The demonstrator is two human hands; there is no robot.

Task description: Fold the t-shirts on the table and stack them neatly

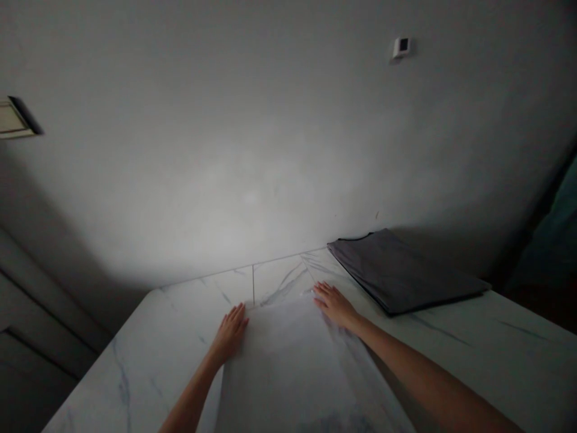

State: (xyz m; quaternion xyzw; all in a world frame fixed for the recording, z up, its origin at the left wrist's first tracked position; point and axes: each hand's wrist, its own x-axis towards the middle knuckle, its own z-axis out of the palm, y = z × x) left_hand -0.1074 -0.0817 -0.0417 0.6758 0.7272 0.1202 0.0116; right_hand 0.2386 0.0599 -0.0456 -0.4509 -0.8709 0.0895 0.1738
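Observation:
A thin, translucent whitish sheet (283,355) lies spread over the marble-patterned table, running off the bottom of the view. At its far left corner my left hand (231,334) rests flat, fingers stretched out along the edge. My right hand (333,304) lies on the far right corner with its fingers extended and slightly spread. The right edge of the sheet looks wrinkled or folded near my right wrist. Whether the sheet is plastic or fabric I cannot tell.
A folded dark grey cloth (401,273) with black edging lies right of my right hand, against the wall. The white marble-patterned table (148,355) meets the grey wall (252,150). A small white device (401,47) and a framed picture (15,117) are on the wall.

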